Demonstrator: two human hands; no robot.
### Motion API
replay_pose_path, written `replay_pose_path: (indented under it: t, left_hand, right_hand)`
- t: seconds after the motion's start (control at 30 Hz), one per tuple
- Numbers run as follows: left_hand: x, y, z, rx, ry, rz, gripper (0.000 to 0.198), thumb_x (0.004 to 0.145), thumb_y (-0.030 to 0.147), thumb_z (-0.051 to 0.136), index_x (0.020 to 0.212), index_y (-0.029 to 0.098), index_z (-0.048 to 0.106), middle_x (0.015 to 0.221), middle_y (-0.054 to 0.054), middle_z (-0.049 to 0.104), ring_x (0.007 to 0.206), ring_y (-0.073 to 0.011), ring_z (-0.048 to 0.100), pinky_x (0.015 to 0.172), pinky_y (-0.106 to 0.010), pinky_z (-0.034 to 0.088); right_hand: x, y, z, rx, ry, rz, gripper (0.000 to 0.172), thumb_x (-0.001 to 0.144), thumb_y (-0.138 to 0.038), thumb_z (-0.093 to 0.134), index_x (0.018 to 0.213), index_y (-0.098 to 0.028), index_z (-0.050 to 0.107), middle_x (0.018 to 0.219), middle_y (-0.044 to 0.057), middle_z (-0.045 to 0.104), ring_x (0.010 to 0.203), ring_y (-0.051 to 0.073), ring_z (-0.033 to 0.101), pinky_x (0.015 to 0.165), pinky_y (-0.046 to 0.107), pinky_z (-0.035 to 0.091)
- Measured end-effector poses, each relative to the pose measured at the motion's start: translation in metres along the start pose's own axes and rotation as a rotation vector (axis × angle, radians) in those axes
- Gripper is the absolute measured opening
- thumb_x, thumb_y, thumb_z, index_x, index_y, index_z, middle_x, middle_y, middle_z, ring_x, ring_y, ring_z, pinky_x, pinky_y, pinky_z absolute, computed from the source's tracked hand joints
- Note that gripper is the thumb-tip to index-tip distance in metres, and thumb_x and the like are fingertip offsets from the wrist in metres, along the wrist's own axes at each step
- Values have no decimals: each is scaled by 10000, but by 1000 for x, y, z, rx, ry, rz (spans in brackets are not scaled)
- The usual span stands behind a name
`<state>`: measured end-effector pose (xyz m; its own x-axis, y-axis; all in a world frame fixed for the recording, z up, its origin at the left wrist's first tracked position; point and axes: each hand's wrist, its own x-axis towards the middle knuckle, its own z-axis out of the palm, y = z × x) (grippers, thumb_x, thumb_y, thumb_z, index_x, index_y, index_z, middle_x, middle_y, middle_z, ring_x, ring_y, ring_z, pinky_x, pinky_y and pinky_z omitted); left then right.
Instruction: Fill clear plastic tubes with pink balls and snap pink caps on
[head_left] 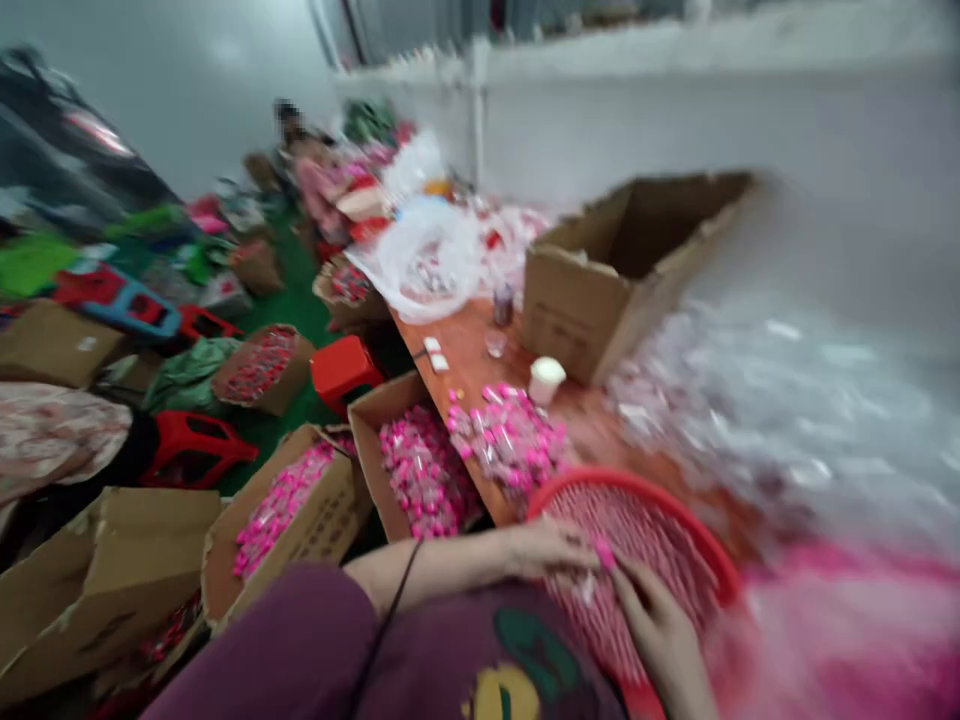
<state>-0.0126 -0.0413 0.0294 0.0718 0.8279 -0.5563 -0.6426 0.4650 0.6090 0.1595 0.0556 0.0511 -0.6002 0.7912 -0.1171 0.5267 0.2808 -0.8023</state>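
My left hand (551, 548) reaches in from the left over a red plastic basket (634, 482), its fingers closed around a small clear container, blurred and partly hidden. Facing it, my right hand (660, 615) has its thumb and fingers pinched at a bright pink cap (604, 552) at the container's top. Beneath both hands, the basket is filled with many thin pink-and-white pieces (637, 540). Just past the basket, a pile of small clear containers with pink caps (510, 435) lies on the orange-brown table (469, 335).
Cardboard boxes of pink-capped pieces (424, 470) stand left of the table. A white-lidded cup (546, 378) and a large open carton (577, 310) sit beyond the pile. Clear plastic items (795, 420) heap up at right. Red stools (345, 370) and a seated person (319, 190) are farther off.
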Motion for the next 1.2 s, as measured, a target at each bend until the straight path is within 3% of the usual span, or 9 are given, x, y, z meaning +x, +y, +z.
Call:
replay_pose_path:
  t: [0.07, 0.17, 0.23, 0.37, 0.6, 0.87, 1.0, 1.1, 1.2]
  left_hand:
    - [-8, 8, 2, -30, 6, 33, 398, 589, 416, 983, 769, 171, 726, 707, -26, 684, 621, -115, 594, 580, -237, 493]
    - [2, 8, 0, -63, -57, 73, 485, 587, 421, 1057, 861, 149, 764, 754, -4, 703, 647, -86, 605, 629, -215, 475]
    - [9, 2, 0, -107, -99, 77, 564, 582, 427, 1085, 973, 143, 795, 789, 9, 708, 658, -79, 623, 629, -209, 473]
    - [5, -4, 6, -153, -152, 55, 534, 635, 400, 1085, 1003, 142, 796, 808, 18, 692, 665, -63, 619, 596, -193, 443]
    - [4, -5, 12, -87, -189, -20, 417, 720, 301, 1041, 1014, 151, 785, 768, 54, 588, 653, -58, 595, 543, -183, 383]
    - [0, -12, 18, -45, -202, 53, 367, 851, 362, 988, 977, 138, 727, 769, 63, 543, 637, -37, 534, 587, -181, 396]
    - [2, -16, 18, 14, -156, 31, 335, 900, 381, 946, 994, 141, 732, 740, 55, 579, 607, -42, 525, 561, -181, 365]
    - [5, -17, 9, 101, -163, 15, 355, 872, 368, 958, 1062, 140, 762, 731, 47, 613, 620, -67, 570, 580, -194, 399]
    - [7, -16, -1, 204, -184, 93, 340, 846, 338, 962, 1053, 126, 795, 742, 36, 628, 667, -86, 596, 630, -211, 435]
  right_hand:
    - [-16, -19, 0, 50, 74, 57, 458, 896, -626, 678, 1060, -261, 900, 1127, 150, 895, 1052, 358, 871, 977, 515, 726]
    - [-23, -29, 9, 85, 181, -9, 437, 1003, -581, 674, 1171, -233, 879, 1179, 136, 885, 1091, 290, 840, 1045, 484, 682]
    - [-27, -25, 13, 79, 233, -87, 370, 1060, -513, 661, 1214, -242, 861, 1181, 106, 880, 1082, 251, 822, 1026, 457, 674]
    - [-44, -22, 13, 20, 287, -150, 290, 1124, -397, 618, 1257, -255, 832, 1153, 75, 860, 1052, 214, 794, 985, 418, 666]
    - [-61, -26, 6, -88, 265, -115, 307, 1149, -372, 575, 1297, -265, 822, 1191, 84, 837, 1086, 234, 773, 1014, 445, 663]
    - [-72, -25, 11, -108, 231, -132, 379, 1168, -342, 496, 1438, -265, 750, 1297, 109, 786, 1205, 258, 738, 1099, 481, 647]
    - [-80, -13, 21, -50, 202, -75, 392, 1153, -331, 506, 1476, -289, 724, 1352, 103, 740, 1271, 262, 707, 1169, 507, 622]
    - [-84, 10, 32, 63, 312, 17, 388, 1139, -419, 575, 1494, -304, 682, 1353, 88, 700, 1269, 241, 694, 1165, 494, 630]
    - [-84, 34, 46, 198, 413, 135, 539, 1115, -565, 640, 1572, -293, 559, 1347, 92, 684, 1170, 212, 716, 1057, 428, 681]
